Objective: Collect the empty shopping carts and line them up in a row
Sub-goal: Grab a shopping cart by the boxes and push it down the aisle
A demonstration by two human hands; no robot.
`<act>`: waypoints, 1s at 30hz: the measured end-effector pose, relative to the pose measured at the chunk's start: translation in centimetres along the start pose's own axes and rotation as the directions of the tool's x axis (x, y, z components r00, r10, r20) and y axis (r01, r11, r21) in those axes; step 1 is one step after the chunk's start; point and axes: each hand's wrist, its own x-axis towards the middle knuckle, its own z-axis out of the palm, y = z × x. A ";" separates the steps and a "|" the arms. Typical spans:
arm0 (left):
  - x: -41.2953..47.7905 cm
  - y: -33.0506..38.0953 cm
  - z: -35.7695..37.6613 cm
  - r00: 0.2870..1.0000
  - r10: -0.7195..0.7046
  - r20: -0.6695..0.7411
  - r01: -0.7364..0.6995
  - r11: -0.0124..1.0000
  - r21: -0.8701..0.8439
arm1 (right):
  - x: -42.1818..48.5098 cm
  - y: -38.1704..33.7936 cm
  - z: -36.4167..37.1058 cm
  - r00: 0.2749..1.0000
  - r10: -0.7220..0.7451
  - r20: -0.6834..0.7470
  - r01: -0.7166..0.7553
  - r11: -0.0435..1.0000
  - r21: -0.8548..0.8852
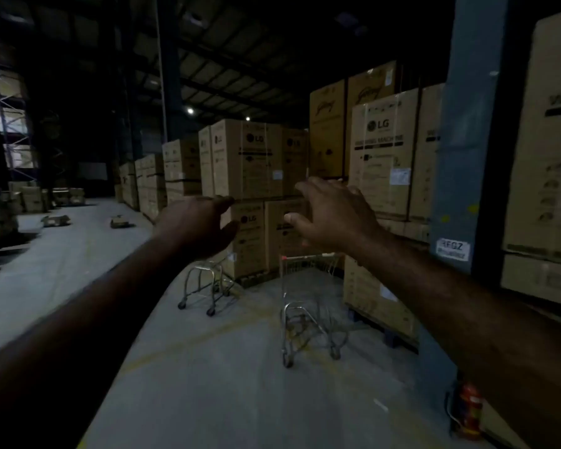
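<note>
Two empty metal shopping carts stand on the grey warehouse floor ahead of me. The nearer cart [308, 306] has a red handle bar and sits just left of a pallet of boxes. The farther cart [208, 283] is to its left, its upper part hidden behind my left hand. My left hand [201, 225] and my right hand [334, 215] are both stretched forward in the air, fingers spread and relaxed, holding nothing. Both hands are above the carts and apart from them.
Tall stacks of brown appliance boxes [259, 160] line the right side and the back. A blue steel column [457, 157] stands at the right, with a red fire extinguisher [467, 413] at its foot. Loose flattened cartons [55, 220] lie on the floor at left.
</note>
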 end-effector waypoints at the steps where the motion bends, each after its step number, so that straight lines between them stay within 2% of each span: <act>1: 0.5 0.0 1.0 1.000 -0.010 0.025 0.010 1.000 0.021 | 0.8 0.4 1.5 1.000 -0.002 0.018 0.002 1.000 0.003; 4: 2.7 -1.0 6.0 0.997 -0.026 0.076 0.025 1.000 0.015 | 3.8 2.3 6.7 0.997 -0.013 0.070 0.014 1.000 -0.012; 7: 5.7 -2.3 11.0 0.995 -0.036 0.098 0.036 0.999 -0.002 | 7.7 4.3 11.9 0.995 -0.045 0.086 0.041 0.998 0.044; 14: 12.4 -5.6 20.4 0.970 -0.152 0.191 0.133 0.985 0.107 | 17.0 6.6 23.7 0.972 -0.159 0.176 0.132 0.979 0.156; 22: 17.5 -13.0 32.7 0.927 -0.211 0.310 0.151 0.967 0.207 | 25.9 4.4 37.9 0.934 -0.247 0.258 0.179 0.949 0.260; 30: 26.3 -24.8 48.5 0.923 -0.197 0.332 0.135 0.970 0.201 | 39.2 1.3 54.5 0.909 -0.272 0.316 0.182 0.940 0.287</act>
